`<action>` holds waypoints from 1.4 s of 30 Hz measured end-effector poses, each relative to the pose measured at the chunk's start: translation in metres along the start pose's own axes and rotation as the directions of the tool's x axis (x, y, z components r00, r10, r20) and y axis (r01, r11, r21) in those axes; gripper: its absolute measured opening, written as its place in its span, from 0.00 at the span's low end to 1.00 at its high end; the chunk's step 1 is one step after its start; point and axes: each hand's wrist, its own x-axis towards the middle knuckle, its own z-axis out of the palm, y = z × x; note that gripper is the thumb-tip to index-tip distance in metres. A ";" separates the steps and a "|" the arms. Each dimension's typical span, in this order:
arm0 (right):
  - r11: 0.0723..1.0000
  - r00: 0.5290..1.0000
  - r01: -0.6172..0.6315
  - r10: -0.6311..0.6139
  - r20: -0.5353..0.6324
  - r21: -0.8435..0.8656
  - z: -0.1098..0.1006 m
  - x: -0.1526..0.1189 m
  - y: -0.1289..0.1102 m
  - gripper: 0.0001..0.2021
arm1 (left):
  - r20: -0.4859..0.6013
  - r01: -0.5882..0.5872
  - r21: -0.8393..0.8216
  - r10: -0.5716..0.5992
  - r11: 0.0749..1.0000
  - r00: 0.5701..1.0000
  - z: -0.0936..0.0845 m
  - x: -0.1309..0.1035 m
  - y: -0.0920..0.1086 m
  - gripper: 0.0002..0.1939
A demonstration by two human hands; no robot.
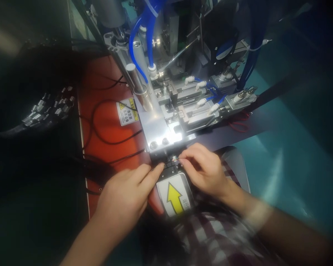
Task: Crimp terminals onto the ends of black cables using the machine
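In the head view, a small shiny piece (174, 159) sits below the metal block, between the fingertips. The right hand (204, 170) makes a narrow pinch beside it (whether on it, I can't tell); the left hand (124, 192) reaches in, its grip unclear. It is probably light and stiff, best held by its edges. Its pointing and long axis are unreadable.

Maroon and white checked clothing (202, 231), 2 bare forearms (254, 207), 2 bare hands (123, 195)
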 end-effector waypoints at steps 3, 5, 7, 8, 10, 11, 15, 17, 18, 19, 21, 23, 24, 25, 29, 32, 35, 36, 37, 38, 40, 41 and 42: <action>0.999 0.999 -0.042 0.043 0.022 -0.009 0.000 0.001 -0.002 0.05 | 0.016 0.003 -0.001 -0.003 1.000 1.000 0.000 -0.001 0.000 0.21; 0.994 0.994 -0.107 0.106 0.016 0.025 0.001 0.003 -0.006 0.05 | 0.020 0.005 -0.001 -0.005 1.000 1.000 0.000 0.000 0.001 0.21; 0.978 0.981 -0.194 0.194 0.011 0.080 0.001 0.004 -0.011 0.05 | 0.019 0.005 0.000 -0.005 1.000 1.000 0.000 0.000 0.001 0.21; 0.964 0.970 -0.243 0.242 0.017 0.112 0.002 0.005 -0.012 0.05 | 0.020 0.004 0.002 -0.004 1.000 1.000 0.000 0.001 0.001 0.21; 0.924 0.940 -0.340 0.339 0.036 0.176 0.003 0.005 -0.015 0.05 | 0.019 0.003 0.007 -0.003 1.000 1.000 0.000 0.001 0.001 0.20; 0.897 0.920 -0.389 0.388 0.050 0.210 0.004 0.005 -0.015 0.05 | 0.018 0.003 0.008 -0.003 1.000 1.000 0.000 0.001 0.001 0.20; 0.782 0.842 -0.534 0.526 0.117 0.322 0.008 0.002 -0.014 0.05 | 0.016 0.010 0.010 -0.011 1.000 1.000 0.001 0.001 0.001 0.21; 0.746 0.821 -0.563 0.553 0.142 0.355 0.008 0.001 -0.013 0.05 | 0.016 0.009 0.006 -0.009 1.000 1.000 0.001 0.001 0.001 0.21; 0.734 0.814 -0.573 0.561 0.149 0.365 0.008 0.001 -0.013 0.05 | 0.015 0.008 0.005 -0.008 1.000 1.000 0.001 0.001 0.001 0.20; 0.725 0.809 -0.579 0.567 0.153 0.373 0.008 0.001 -0.013 0.05 | 0.012 0.007 0.004 -0.007 1.000 1.000 0.001 0.001 0.001 0.20; 0.719 0.805 -0.584 0.573 0.155 0.377 0.007 0.002 -0.012 0.06 | 0.009 0.009 0.007 -0.009 1.000 1.000 0.000 0.001 0.001 0.20; 0.719 0.804 -0.587 0.574 0.159 0.371 0.007 0.002 -0.013 0.06 | 0.011 0.013 0.009 -0.013 1.000 1.000 0.000 0.001 0.001 0.21; 0.721 0.804 -0.587 0.574 0.159 0.367 0.007 0.002 -0.013 0.06 | 0.014 0.016 0.008 -0.016 1.000 1.000 0.000 0.001 0.001 0.21; 0.723 0.804 -0.587 0.572 0.161 0.364 0.007 0.002 -0.013 0.06 | 0.016 0.016 0.005 -0.016 1.000 1.000 0.000 0.001 0.001 0.21; 0.745 0.819 -0.569 0.552 0.156 0.349 0.008 0.001 -0.012 0.06 | 0.023 0.012 -0.003 -0.012 1.000 1.000 0.000 0.001 0.001 0.20; 0.761 0.827 -0.559 0.539 0.157 0.330 0.009 0.001 -0.011 0.05 | 0.022 0.010 0.004 -0.010 1.000 1.000 0.000 0.001 0.001 0.21; 0.775 0.831 -0.555 0.533 0.161 0.301 0.010 0.001 -0.010 0.05 | 0.019 0.012 0.006 -0.013 1.000 1.000 0.000 0.001 0.001 0.21; 0.778 0.832 -0.554 0.531 0.161 0.295 0.010 0.001 -0.010 0.05 | 0.018 0.013 0.005 -0.013 1.000 1.000 0.000 0.001 0.001 0.21; 0.779 0.832 -0.554 0.531 0.162 0.293 0.010 0.001 -0.011 0.05 | 0.017 0.013 0.004 -0.013 1.000 1.000 0.000 0.001 0.000 0.21; 0.778 0.831 -0.556 0.532 0.163 0.292 0.010 0.001 -0.011 0.05 | 0.015 0.012 0.002 -0.012 1.000 1.000 0.000 0.001 0.000 0.21; 0.775 0.823 -0.567 0.543 0.166 0.278 0.010 0.003 -0.014 0.05 | 0.011 0.005 0.000 -0.005 1.000 1.000 0.000 0.001 0.000 0.21; 0.777 0.819 -0.573 0.549 0.165 0.261 0.009 0.004 -0.016 0.05 | 0.011 0.000 0.000 0.000 1.000 1.000 0.000 0.001 0.000 0.21; 0.782 0.817 -0.577 0.554 0.161 0.235 0.009 0.005 -0.017 0.05 | 0.010 -0.005 0.002 0.005 1.000 1.000 0.000 0.001 0.000 0.21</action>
